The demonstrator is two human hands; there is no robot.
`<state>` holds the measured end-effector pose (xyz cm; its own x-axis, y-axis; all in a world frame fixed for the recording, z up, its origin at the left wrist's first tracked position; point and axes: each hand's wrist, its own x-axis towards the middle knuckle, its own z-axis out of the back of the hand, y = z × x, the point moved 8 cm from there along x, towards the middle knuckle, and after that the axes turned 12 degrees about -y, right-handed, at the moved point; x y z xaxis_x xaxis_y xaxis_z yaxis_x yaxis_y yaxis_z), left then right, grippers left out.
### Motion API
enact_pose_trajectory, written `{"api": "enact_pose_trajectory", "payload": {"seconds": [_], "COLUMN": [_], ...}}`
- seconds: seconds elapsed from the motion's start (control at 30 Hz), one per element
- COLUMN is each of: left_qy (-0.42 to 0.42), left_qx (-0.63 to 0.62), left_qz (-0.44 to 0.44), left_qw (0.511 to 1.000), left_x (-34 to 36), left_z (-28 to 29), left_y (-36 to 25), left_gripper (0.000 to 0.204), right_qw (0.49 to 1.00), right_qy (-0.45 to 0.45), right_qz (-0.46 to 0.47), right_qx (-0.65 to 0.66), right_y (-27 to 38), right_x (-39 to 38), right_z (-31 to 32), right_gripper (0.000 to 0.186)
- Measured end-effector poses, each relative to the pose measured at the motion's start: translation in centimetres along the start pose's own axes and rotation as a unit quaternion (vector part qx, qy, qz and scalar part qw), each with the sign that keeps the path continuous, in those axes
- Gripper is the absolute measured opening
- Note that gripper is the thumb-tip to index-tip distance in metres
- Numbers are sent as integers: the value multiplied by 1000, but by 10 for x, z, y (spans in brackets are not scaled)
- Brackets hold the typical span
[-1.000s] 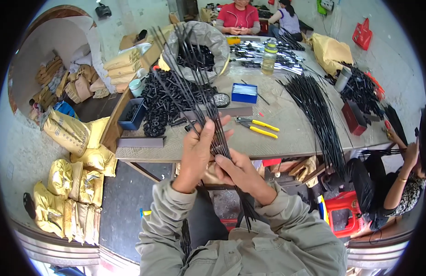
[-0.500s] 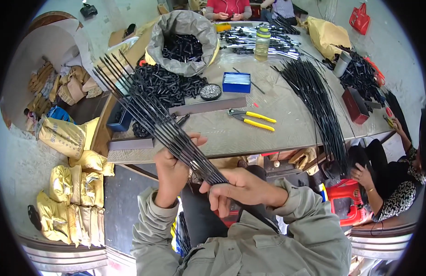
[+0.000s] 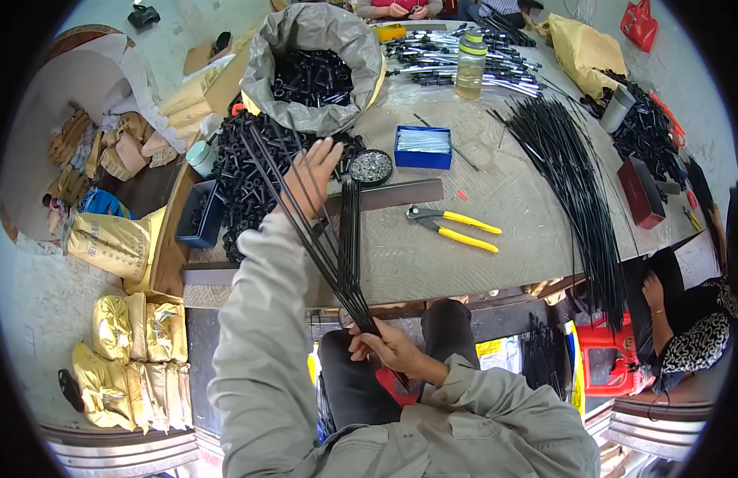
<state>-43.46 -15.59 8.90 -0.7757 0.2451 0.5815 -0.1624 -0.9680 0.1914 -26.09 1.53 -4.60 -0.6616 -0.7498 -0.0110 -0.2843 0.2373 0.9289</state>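
Observation:
My right hand (image 3: 391, 347) is closed round the lower end of a bundle of thin black rods (image 3: 350, 247), held over my lap. The rods fan into two groups: one slants up to the left across my left forearm, the other stands toward a round dish (image 3: 371, 167) of small shiny bits. My left hand (image 3: 311, 177) reaches over the table with its fingers stretched out and holds nothing that I can see. It is over the edge of a heap of short black plastic parts (image 3: 253, 151), beside the dish.
Yellow-handled cutters (image 3: 464, 229), a blue box (image 3: 423, 149) of pale strips and a bottle (image 3: 470, 68) stand or lie on the table. A lined sack (image 3: 261, 56) of black parts is behind the heap. More black rods (image 3: 564, 191) overhang the right edge, near a seated person (image 3: 687, 334).
My left hand has let go of the rods and moved forward to the heap. My right hand still grips them, slightly lower, and the rods have spread into two groups.

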Motion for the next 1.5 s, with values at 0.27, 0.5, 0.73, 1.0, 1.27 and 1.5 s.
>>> {"api": "enact_pose_trajectory", "payload": {"seconds": [0.27,0.5,0.73,1.0,1.27,1.5], "left_qy": [202,122,75,53,84,119], "left_qx": [-187,-205,-220,-196,-141,-244], "left_qz": [-35,-40,-39,-40,-51,4], "left_qw": [961,970,972,978,985,962], "left_x": [-129,-123,-120,-121,-118,-109], "left_z": [52,32,43,42,39,38], "left_y": [-77,-115,-114,-113,-113,-110], "left_gripper": [106,80,59,61,82,65], "right_qw": [999,844,796,788,608,607], "right_qy": [2,10,232,-113,-113,-91], "right_qz": [40,200,61,219,197,186], "right_qx": [-8,-497,-556,-565,-761,-767], "right_y": [-80,-73,65,231,196,203], "right_x": [6,50,-7,194,265,254], "right_z": [26,67,44,139,186,184], "right_gripper": [19,35,30,7,15,11]}}
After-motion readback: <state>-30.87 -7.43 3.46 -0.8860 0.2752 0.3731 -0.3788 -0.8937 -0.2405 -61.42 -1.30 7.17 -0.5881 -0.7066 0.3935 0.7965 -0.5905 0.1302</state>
